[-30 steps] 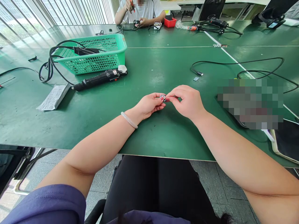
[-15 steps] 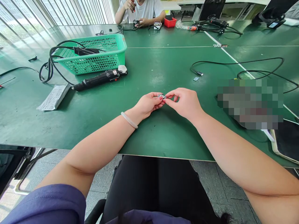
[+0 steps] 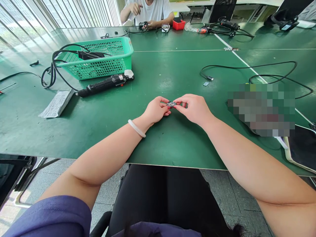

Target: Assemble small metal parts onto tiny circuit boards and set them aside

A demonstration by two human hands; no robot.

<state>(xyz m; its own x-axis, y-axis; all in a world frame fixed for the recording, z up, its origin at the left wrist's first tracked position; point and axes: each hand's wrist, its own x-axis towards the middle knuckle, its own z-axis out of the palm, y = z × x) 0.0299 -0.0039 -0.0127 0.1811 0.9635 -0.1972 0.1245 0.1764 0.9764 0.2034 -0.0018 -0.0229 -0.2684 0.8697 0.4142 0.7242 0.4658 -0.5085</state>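
Between my two hands is a small black-and-white part that looks like a tiny circuit board [image 3: 171, 104], held just above the green table [image 3: 153, 141]. My left hand [image 3: 157, 108] pinches its left side between thumb and fingers. At its right edge, the thumb and index finger of my right hand [image 3: 194, 107] are closed on it. Its fine details are too small to make out. Beyond my right hand, a small light-blue chip-like piece [image 3: 206, 84] lies flat beside the plug of a black cable [image 3: 222, 67].
A green basket [image 3: 108, 67] with cables stands at the left, a black electric screwdriver [image 3: 106, 84] before it and folded paper [image 3: 57, 103] nearby. On the right lie a blurred-out object [image 3: 261, 110] and a phone-like device [image 3: 301, 144]. A person [image 3: 150, 14] sits across the table.
The small board has been turned so more of its face shows, and my left fingers have shifted slightly on it. Across the table, the person's raised hand has opened and lowered a little.
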